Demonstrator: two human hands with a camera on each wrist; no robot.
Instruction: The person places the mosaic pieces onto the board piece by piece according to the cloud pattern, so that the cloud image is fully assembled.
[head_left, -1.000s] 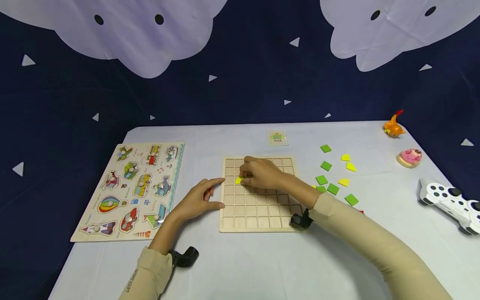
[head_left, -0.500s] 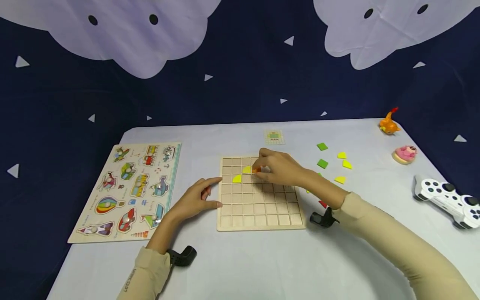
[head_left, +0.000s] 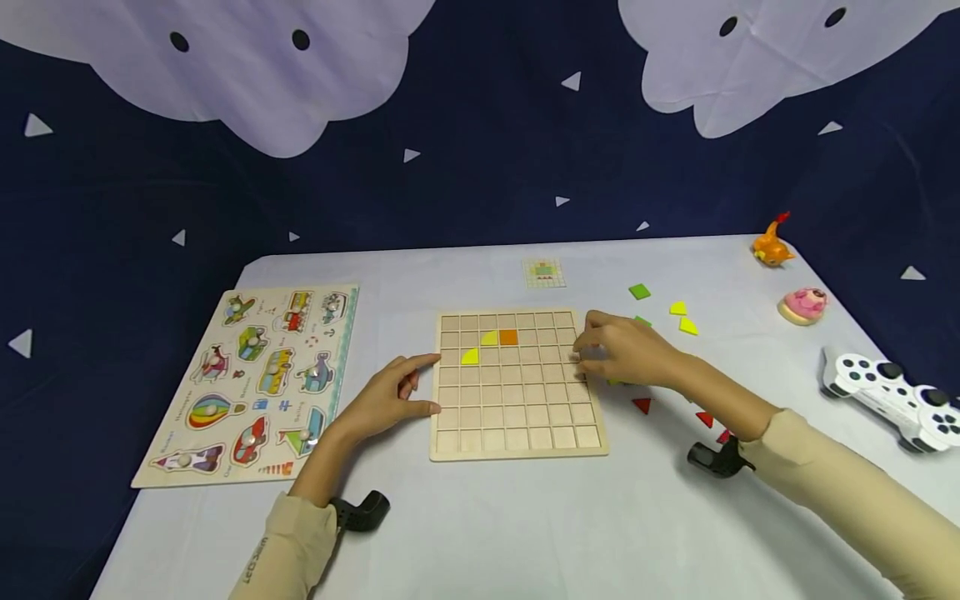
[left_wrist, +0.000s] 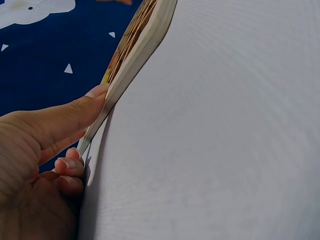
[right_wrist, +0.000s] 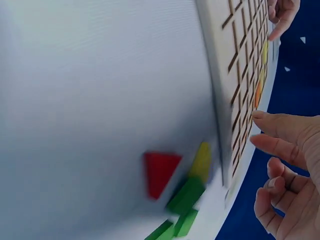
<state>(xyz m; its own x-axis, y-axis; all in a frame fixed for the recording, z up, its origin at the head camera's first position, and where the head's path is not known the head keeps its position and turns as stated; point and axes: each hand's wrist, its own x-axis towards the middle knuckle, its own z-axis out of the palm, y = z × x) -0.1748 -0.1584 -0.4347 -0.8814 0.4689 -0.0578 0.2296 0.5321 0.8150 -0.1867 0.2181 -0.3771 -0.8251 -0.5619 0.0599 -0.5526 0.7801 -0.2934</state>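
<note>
The grid board [head_left: 516,417] looks like pale, matt, raw wood. The orange tile [head_left: 508,337] and 2 yellow pieces [head_left: 469,357] on it look smooth. The desk [head_left: 510,525] is covered in matt white cloth; the navy backdrop [head_left: 480,158] is creased fabric. The puzzle board [head_left: 251,387] has a printed surface, the controller [head_left: 892,398] is hard plastic, and both sleeves [head_left: 847,483] are soft cloth.
</note>
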